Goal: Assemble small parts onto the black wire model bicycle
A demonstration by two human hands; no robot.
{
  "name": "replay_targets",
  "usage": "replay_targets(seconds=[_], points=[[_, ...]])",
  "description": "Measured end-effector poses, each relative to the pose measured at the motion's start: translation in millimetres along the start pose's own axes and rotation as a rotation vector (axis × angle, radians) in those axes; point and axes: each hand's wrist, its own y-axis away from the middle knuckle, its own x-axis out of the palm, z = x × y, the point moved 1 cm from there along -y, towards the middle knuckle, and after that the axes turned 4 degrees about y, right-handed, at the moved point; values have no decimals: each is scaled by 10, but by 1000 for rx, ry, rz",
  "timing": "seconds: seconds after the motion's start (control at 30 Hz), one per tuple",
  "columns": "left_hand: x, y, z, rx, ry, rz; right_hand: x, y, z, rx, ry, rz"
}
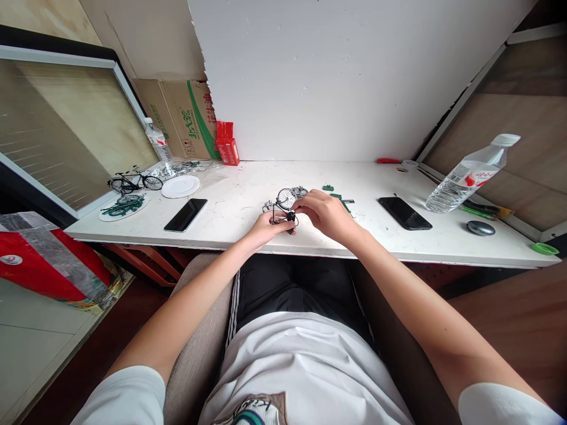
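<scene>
My left hand [266,229] is closed around a small black model bicycle [290,217], low over the front part of the table. A spoked wheel [286,198] of the model shows above my fingers, and part of its frame is hidden by them. At the model's right side is my right hand [325,211], its thumb and forefinger pinched together against the black parts. Whatever those fingertips hold is too small to make out. Just beyond my right hand lie green plastic pieces [336,197], partly covered by it.
Two phones [185,215] [404,213] flank my hands. At left are another model bicycle [135,180], a white lid [181,186] and a plate of green pieces [123,206]. At right stand a water bottle [467,177] and a dark oval object [481,228]. A red box [228,144] is at the back.
</scene>
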Motion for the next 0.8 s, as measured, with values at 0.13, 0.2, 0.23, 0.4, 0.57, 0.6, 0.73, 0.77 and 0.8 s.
replay_targets(seconds=[0.13, 0.2, 0.23, 0.4, 0.57, 0.6, 0.73, 0.77, 0.8], points=[[3, 9, -15, 3, -11, 9, -5, -1, 2, 11, -5, 11], [1, 13, -17, 2, -9, 4, -7, -3, 1, 11, -8, 12], [0, 14, -16, 0, -8, 1, -8, -4, 0, 11, -9, 12], [-8, 8, -3, 7, -6, 6, -9, -4, 1, 11, -9, 17], [-7, 0, -2, 26, -12, 21, -18, -3, 18, 8, 7, 43], [-5, 1, -6, 24, -12, 21, -20, -4, 23, 6, 14, 47], [2, 9, -23, 5, -21, 14, -28, -9, 49, -16, 63, 53], [4, 11, -27, 4, -24, 13, -31, -10, 58, -21, 82, 57], [5, 13, -29, 4, -27, 11, -35, -12, 68, -25, 104, 64]])
